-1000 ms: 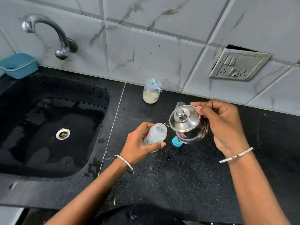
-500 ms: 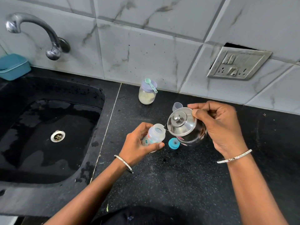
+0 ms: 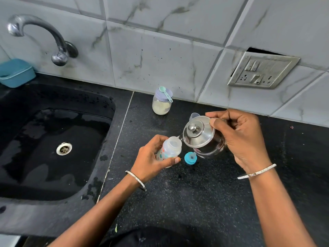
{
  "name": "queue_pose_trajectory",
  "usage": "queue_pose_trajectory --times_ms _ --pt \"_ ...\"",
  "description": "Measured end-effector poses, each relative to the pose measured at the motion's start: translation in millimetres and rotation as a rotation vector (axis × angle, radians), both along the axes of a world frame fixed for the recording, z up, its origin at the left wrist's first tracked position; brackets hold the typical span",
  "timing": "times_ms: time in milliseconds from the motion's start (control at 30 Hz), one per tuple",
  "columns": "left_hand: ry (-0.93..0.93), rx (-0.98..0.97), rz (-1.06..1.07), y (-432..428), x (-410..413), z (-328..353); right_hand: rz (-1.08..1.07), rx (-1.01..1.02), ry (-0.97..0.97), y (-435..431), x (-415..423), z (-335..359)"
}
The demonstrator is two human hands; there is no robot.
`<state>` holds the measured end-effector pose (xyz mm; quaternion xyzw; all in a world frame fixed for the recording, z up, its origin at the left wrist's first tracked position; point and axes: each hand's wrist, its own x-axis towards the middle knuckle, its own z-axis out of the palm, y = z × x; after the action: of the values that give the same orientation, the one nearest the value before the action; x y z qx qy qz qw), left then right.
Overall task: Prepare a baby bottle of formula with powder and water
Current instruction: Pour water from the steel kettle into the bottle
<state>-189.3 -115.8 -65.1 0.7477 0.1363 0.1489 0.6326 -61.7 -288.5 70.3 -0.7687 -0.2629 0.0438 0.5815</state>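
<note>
My left hand grips an open, clear baby bottle with a printed pattern, held upright above the black counter. A small steel kettle with a knobbed lid is in my right hand, tilted to the left so its thin spout meets the bottle's mouth. A blue bottle cap with its teat lies on the counter below the kettle. A glass jar of pale formula powder stands by the wall, lid on, with a green scoop resting on top.
A black sink with a steel drain fills the left, under a chrome tap. A teal tub sits at the far left. A clear small cup peeks from behind the kettle. A socket plate hangs on the tiled wall.
The kettle has stayed tilted at the bottle's mouth; both hands hold nearly the same pose. The view has shifted slightly.
</note>
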Motion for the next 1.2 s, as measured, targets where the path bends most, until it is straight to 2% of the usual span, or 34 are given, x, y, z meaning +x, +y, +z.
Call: queue_pose_trajectory --times_ms 133,300,500,667,833,1200 --pt "0.005 -0.022 0.003 -0.9 0.5 -1.8 -0.018 0.220 0.233 -2.6 2.5 -8.0" --pt "0.019 -0.019 0.008 -1.6 2.9 -4.9 -0.136 0.448 0.450 -17.5 21.1 -38.7" --pt "0.043 -0.013 0.034 0.3 8.6 -9.0 -0.240 0.696 0.546 -36.8 57.2 -76.7" --pt "0.057 -0.030 0.072 4.5 16.6 -11.0 -0.379 0.757 0.523 -50.4 111.2 -108.8" --pt "0.064 -0.025 0.117 11.4 29.5 -12.4 -0.449 0.850 0.582 -55.5 167.8 -136.9" --pt "0.081 0.011 0.155 16.7 49.1 -11.4 -0.483 0.900 0.657 -41.2 229.4 -184.1"
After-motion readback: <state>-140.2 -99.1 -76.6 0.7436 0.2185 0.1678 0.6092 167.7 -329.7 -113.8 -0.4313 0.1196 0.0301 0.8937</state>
